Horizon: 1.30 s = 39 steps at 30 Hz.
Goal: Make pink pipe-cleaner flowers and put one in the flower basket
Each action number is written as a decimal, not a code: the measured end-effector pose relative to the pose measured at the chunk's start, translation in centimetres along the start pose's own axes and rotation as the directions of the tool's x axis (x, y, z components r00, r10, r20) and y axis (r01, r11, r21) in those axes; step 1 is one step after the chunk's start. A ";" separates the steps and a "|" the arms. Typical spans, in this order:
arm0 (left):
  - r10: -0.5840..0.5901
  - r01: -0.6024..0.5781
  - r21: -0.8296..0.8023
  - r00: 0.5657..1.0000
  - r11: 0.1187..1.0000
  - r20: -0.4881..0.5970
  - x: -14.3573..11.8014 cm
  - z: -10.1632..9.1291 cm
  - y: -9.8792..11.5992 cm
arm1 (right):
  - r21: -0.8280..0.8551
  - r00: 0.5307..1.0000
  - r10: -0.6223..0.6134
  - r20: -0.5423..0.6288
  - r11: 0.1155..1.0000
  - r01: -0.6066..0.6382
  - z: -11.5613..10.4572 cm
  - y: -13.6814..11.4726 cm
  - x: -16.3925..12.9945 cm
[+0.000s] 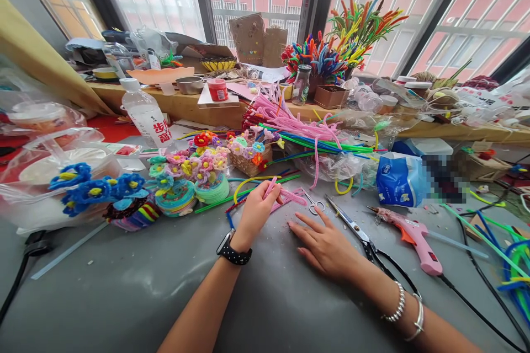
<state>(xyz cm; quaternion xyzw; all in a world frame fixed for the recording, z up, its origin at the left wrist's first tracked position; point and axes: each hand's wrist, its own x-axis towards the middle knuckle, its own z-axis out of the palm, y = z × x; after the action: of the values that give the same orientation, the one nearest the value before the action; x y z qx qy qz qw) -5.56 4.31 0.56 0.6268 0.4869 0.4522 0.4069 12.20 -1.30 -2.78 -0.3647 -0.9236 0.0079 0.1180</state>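
My left hand (pixel 257 210), with a black watch on its wrist, pinches a pink pipe cleaner (pixel 270 186) above the grey table (pixel 265 309). More pink pipe cleaners (pixel 295 197) lie just beyond its fingers. Palm down, my right hand (pixel 321 240) rests on the table with fingers stretched out and nothing held. Small silver scissors (pixel 314 202) lie past its fingertips. Beside it are large black-handled scissors (pixel 351 224), partly hidden behind my right forearm. A pink glue gun (pixel 409 231) lies further right.
Pipe-cleaner flowers in small pots (pixel 176 196) stand at left, near a plastic bottle (pixel 144 113). A bundle of pink and green pipe cleaners (pixel 293 118) lies behind my hands. A blue tissue pack (pixel 399 179) sits at right. Black cables (pixel 476 314) cross the right side.
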 end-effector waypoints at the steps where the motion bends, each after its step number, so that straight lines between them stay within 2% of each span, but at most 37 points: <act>1: 0.003 -0.003 0.002 1.000 1.000 0.000 0.0 0.0 0.0 | -0.005 1.000 0.005 -0.005 1.000 -0.005 0.1 0.1 0.0; 6: -0.003 0.003 0.008 1.000 1.000 -0.004 0.0 0.0 -0.1 | -0.004 0.998 0.068 -0.003 0.998 -0.068 0.2 0.1 0.0; 13: 0.011 -0.011 0.014 1.000 1.000 0.003 0.0 0.1 -0.1 | 0.042 0.997 0.083 0.003 0.996 -0.083 0.0 0.0 0.2; 16: 0.020 -0.020 0.018 1.000 1.000 0.000 0.0 0.1 -0.1 | 0.147 0.989 0.145 0.007 0.979 -0.144 -0.1 0.0 0.2; 18: 0.021 -0.021 0.014 1.000 1.000 -0.015 0.0 0.0 -0.1 | 0.302 0.972 0.235 -0.002 0.927 -0.224 -0.2 0.0 0.2; 20: 0.014 -0.014 -0.004 0.999 1.000 -0.045 0.0 -0.1 -0.2 | 0.546 0.932 0.363 -0.012 0.783 -0.298 -0.2 0.1 0.2; 21: 0.009 -0.010 -0.017 0.998 1.000 -0.064 0.1 -0.2 -0.2 | 0.686 0.901 0.433 -0.003 0.657 -0.313 -0.2 0.2 0.1; 23: 0.004 -0.009 -0.047 0.995 0.999 -0.100 0.2 -0.3 -0.3 | 0.913 0.833 0.548 0.074 0.300 -0.278 -0.2 0.4 0.0; 24: 0.004 -0.011 -0.058 0.994 0.998 -0.113 0.2 -0.4 -0.3 | 0.966 0.804 0.581 0.130 0.107 -0.233 -0.4 0.6 0.0; 26: 0.004 -0.014 -0.074 0.992 0.997 -0.126 0.3 -0.5 -0.3 | 0.967 0.764 0.598 0.241 -0.211 -0.141 -0.8 0.8 0.0; 27: 0.003 -0.013 -0.078 0.992 0.997 -0.128 0.3 -0.5 -0.2 | 0.941 0.754 0.592 0.285 -0.323 -0.102 -1.0 0.9 0.0; 29: -0.004 -0.007 -0.084 0.992 0.996 -0.127 0.3 -0.4 -0.2 | 0.881 0.742 0.574 0.345 -0.471 -0.045 -1.5 0.9 0.0; 31: -0.008 -0.003 -0.085 0.993 0.996 -0.121 0.3 -0.4 -0.2 | 0.827 0.734 0.561 0.383 -0.563 -0.002 -1.8 0.9 0.0; 34: -0.002 -0.007 -0.082 0.993 0.997 -0.114 0.2 -0.3 -0.2 | 0.799 0.669 0.635 0.386 -0.592 0.101 -2.2 1.2 -0.5; 36: -0.001 -0.008 -0.080 0.994 0.997 -0.113 0.2 -0.3 -0.3 | 0.823 0.571 0.745 0.344 -0.532 0.198 -2.9 2.1 -1.3; 37: 0.000 -0.009 -0.080 0.994 0.997 -0.112 0.2 -0.3 -0.3 | 0.844 0.505 0.805 0.312 -0.479 0.243 -3.4 2.8 -1.9; 39: -0.001 -0.008 -0.083 0.994 0.996 -0.106 0.2 -0.3 -0.3 | 0.890 0.333 0.919 0.213 -0.323 0.323 -4.8 4.6 -3.1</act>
<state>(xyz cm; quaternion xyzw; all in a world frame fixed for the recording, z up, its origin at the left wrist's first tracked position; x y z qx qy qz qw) -5.87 4.58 0.39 0.5852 0.4873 0.5055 0.4056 18.57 -0.40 0.79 -0.4142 -0.1631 0.5531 0.7042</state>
